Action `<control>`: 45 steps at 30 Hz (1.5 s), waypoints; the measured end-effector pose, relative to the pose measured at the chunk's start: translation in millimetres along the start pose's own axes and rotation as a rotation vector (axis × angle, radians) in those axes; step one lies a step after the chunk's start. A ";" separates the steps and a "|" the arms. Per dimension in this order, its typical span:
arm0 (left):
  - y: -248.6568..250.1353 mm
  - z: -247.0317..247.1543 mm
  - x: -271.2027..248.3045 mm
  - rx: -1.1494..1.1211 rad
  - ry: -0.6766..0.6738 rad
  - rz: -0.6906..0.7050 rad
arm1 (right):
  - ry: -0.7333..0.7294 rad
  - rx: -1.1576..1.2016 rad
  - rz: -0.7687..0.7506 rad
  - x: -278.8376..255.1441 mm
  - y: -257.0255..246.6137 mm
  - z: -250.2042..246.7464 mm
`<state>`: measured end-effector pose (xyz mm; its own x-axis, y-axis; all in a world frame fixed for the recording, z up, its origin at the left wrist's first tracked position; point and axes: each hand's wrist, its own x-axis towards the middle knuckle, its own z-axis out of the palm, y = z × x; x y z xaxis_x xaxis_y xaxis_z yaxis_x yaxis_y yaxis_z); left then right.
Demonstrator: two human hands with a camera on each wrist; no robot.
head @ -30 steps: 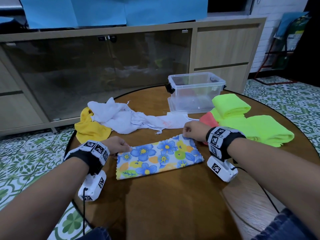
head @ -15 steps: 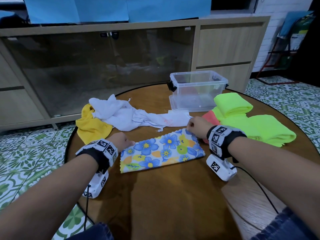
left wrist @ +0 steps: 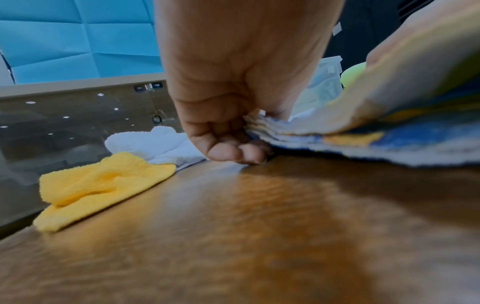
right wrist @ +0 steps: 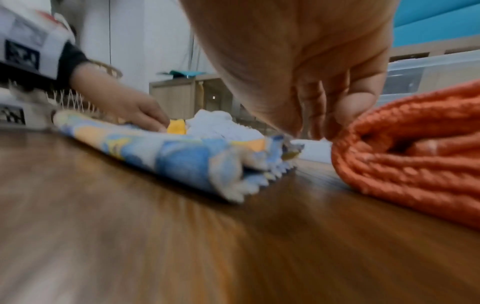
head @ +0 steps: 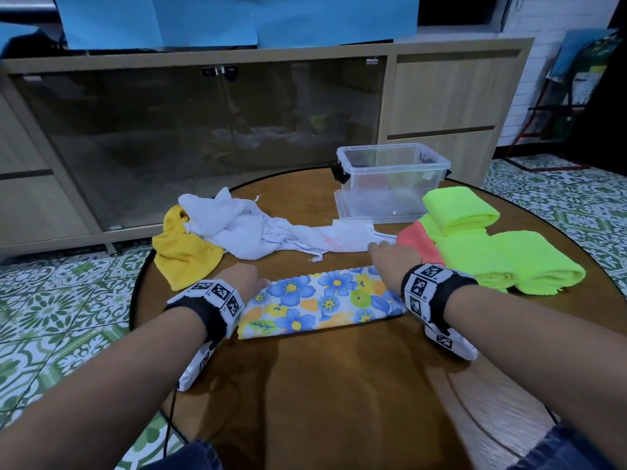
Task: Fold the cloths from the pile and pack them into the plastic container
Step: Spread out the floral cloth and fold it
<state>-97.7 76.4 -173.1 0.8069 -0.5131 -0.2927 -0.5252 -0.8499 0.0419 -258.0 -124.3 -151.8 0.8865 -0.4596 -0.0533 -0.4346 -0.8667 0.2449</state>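
Observation:
A floral cloth (head: pixel 322 303) lies folded in a long strip on the round wooden table (head: pixel 339 385). My left hand (head: pixel 246 278) pinches the layered far left corner of the floral cloth (left wrist: pixel 280 131) with curled fingers (left wrist: pixel 233 152). My right hand (head: pixel 390 257) is at the strip's far right corner (right wrist: pixel 283 144), fingers (right wrist: pixel 311 115) straight and pointing down, gripping nothing. The clear plastic container (head: pixel 390 178) stands open at the back. A pile of white cloth (head: pixel 258 228) and a yellow cloth (head: pixel 183 252) lies behind my left hand.
Folded neon green cloths (head: pixel 502 262) and a folded coral cloth (head: pixel 419 242) lie right of my right hand, the coral cloth (right wrist: pixel 415 148) nearly touching my fingers. A glass-fronted cabinet (head: pixel 203 137) stands behind the table. Tiled floor surrounds it.
The floral strip now looks narrower and sits a little farther from me. My right hand's fingers have straightened from a curled grip. The left hand stays pinched on its corner.

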 end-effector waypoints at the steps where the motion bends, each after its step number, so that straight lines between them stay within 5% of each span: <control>1: -0.8 0.6 1.0 -0.005 0.000 -0.010 | 0.043 0.036 -0.015 0.3 -1.4 -3.6; 3: -0.2 0.9 2.0 -0.032 0.000 -0.037 | 0.069 0.187 -0.135 -1.7 -9.6 -7.4; 6: 0.5 -0.7 2.0 -0.083 -0.006 -0.069 | -0.178 0.329 -0.400 -21.9 -46.5 -5.6; 10: -2.8 -1.5 -3.6 -0.089 0.011 -0.077 | -0.391 0.287 -0.395 -30.4 -73.8 9.5; 18: -0.9 -5.0 -6.0 -0.153 0.022 -0.120 | -0.415 0.280 -0.146 -12.8 -8.7 32.1; 22: -4.1 -7.5 -3.9 -0.374 0.013 -0.146 | -0.411 0.315 -0.012 -11.9 13.2 32.9; 26: -17.2 -12.1 -4.6 -0.672 -0.165 -0.214 | -0.213 0.305 -0.189 -19.5 -19.5 9.8; 29: -26.6 -16.5 -11.0 -0.703 -0.357 -0.181 | -0.236 0.335 -0.365 -23.7 -61.6 -7.6; 36: 3.4 -25.9 -24.9 -0.639 -0.041 -0.010 | -0.366 0.261 -0.432 -9.3 -115.4 -1.5; 45: -26.1 -28.8 -24.0 -0.414 0.026 -0.088 | -0.387 0.242 -0.245 -7.1 -53.5 18.1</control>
<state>-95.6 107.4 -139.7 0.8532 -0.4345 -0.2885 -0.3050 -0.8643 0.3998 -244.0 -78.2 -182.1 0.8632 -0.2362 -0.4462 -0.2867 -0.9568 -0.0481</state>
